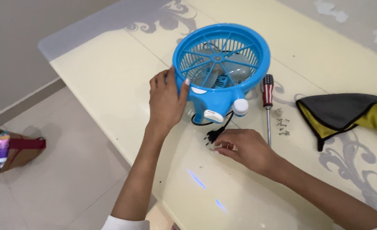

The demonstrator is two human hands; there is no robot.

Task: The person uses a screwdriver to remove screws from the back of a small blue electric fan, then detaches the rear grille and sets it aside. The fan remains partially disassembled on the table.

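A small blue table fan [220, 64] lies face up on the cream table [111, 76], its grille upward and translucent blades visible inside. My left hand [166, 100] grips the fan's left rim, thumb on the blue edge. My right hand [244, 149] rests on the table below the fan with fingers curled, fingertips touching the tabletop right by the black plug [212, 136] of the fan's cord. Whether it pinches something small I cannot tell.
A screwdriver [268, 102] with a red patterned handle lies right of the fan, several loose screws [283, 127] beside it. A grey and yellow cloth [350, 113] lies further right. On the floor at left sits a brown bag [9, 151].
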